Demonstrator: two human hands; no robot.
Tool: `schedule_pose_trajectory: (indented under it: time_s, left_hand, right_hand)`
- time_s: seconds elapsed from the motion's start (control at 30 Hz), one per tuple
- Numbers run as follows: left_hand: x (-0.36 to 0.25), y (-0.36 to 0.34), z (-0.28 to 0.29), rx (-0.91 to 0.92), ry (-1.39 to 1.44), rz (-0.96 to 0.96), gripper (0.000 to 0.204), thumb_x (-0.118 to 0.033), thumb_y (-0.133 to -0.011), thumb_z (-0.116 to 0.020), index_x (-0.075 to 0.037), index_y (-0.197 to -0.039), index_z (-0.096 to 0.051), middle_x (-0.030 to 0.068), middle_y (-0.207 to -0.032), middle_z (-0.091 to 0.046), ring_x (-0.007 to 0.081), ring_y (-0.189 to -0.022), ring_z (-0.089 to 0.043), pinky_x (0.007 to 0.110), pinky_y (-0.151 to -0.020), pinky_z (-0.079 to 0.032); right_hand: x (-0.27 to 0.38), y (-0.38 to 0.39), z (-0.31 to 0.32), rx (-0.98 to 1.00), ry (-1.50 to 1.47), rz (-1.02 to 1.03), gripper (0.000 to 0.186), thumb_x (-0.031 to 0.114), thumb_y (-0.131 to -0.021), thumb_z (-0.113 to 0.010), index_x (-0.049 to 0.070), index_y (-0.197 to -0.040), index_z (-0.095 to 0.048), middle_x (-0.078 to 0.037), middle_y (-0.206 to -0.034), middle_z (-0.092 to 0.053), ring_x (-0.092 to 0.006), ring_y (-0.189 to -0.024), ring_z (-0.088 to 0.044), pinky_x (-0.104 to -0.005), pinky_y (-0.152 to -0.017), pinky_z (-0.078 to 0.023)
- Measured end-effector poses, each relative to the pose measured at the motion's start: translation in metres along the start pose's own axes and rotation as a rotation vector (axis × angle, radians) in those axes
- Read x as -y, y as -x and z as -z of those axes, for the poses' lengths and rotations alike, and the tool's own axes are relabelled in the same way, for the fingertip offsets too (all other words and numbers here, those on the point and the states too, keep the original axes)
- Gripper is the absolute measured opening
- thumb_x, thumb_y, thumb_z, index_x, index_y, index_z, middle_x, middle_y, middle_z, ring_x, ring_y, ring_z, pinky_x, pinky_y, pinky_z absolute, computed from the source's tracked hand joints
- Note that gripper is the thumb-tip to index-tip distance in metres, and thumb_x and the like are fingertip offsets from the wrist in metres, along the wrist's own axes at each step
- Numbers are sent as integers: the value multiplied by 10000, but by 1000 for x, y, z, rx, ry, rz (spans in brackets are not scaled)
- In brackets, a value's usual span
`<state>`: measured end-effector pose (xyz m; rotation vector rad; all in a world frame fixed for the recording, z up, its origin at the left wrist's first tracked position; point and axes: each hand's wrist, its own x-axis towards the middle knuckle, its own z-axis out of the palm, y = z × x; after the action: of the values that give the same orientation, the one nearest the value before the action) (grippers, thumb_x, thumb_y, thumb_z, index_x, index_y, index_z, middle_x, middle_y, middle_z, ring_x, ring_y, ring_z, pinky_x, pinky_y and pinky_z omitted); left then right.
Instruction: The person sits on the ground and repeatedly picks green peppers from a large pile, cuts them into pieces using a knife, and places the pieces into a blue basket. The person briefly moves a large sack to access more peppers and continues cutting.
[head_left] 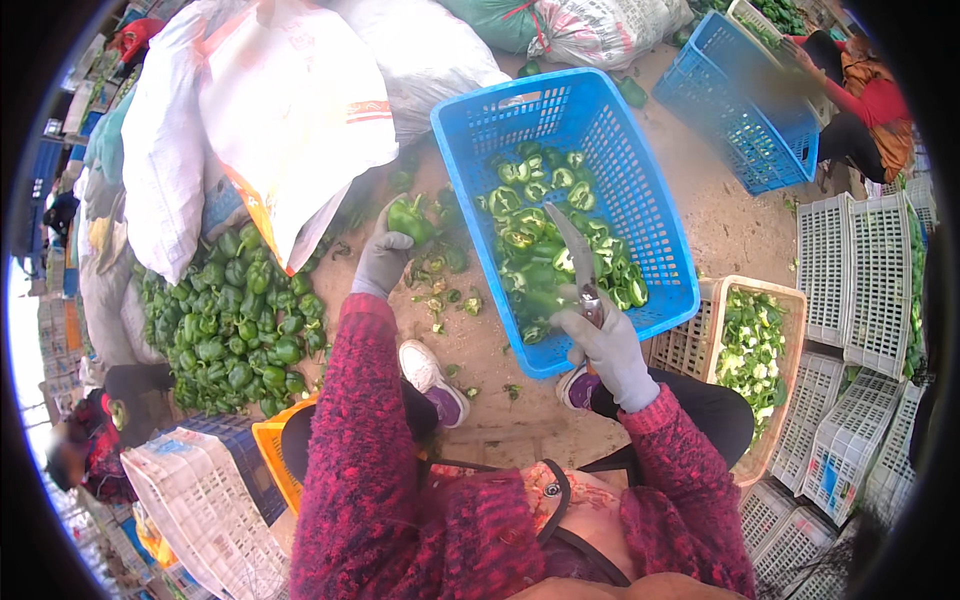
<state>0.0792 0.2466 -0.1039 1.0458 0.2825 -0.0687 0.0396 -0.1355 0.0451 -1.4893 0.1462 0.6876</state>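
The left hand (383,258) closes its grip around a whole green pepper (410,218) above the ground; the right hand (610,350) clenches a knife (572,255). The blue basket (650,215) holds seemingly halved peppers; a large pepper pile (235,320) remains.

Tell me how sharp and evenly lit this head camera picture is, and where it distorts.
Head view: bright, even daylight, no harsh glare; the knife and blue basket are sharp at centre; basket edges bow toward the black fisheye rim; two small patches look blurred.

White sacks (290,110) beside blue crate (640,190)
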Motion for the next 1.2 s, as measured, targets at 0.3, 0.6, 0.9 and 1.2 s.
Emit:
schedule_pose_trajectory:
  time_s: [0.3, 0.6, 0.9, 1.2]
  left_hand:
    - [-23, 127, -250, 307, 263, 220, 578, -436, -1046, -520, -127, -1527, -436, 104, -1345, -617, 255, -1161, -658, 395, -910, -591]
    - [-4, 168, -256, 247, 112, 323, 576, -564, -1076, -451, -100, -1401, -554, 33, -1192, -664, 147, -1026, -671, 280, -716, -570]
    - [-3, 129, -261, -13, 164, 116, 556, -621, -1049, -482, -119, -1260, -595, -16, -1092, -631, 92, -924, -614, 232, -718, -506]
    - [11, 117, -255, -124, -37, -57, 585, -578, -1004, -621, -87, -1298, -498, 14, -1119, -636, 118, -948, -622, 257, -752, -520]
  right_hand:
    - [12, 24, 6, -167, 314, 580, 631, 348, -911, -792, -5, -1388, -578, -48, -1023, -715, -104, -835, -654, -277, -700, -539]
    - [20, 45, 34, -58, 477, 253, 485, 410, -907, -761, 72, -1244, -673, -83, -1019, -734, -200, -923, -692, -356, -821, -546]
    - [-3, 54, 26, -219, 855, 414, 433, 350, -964, -689, 72, -1290, -627, -148, -1023, -736, -320, -926, -727, -423, -821, -563]
    - [-4, 43, 11, -206, 994, 417, 380, 291, -949, -697, 75, -1254, -624, -133, -987, -733, -341, -901, -716, -458, -782, -557]
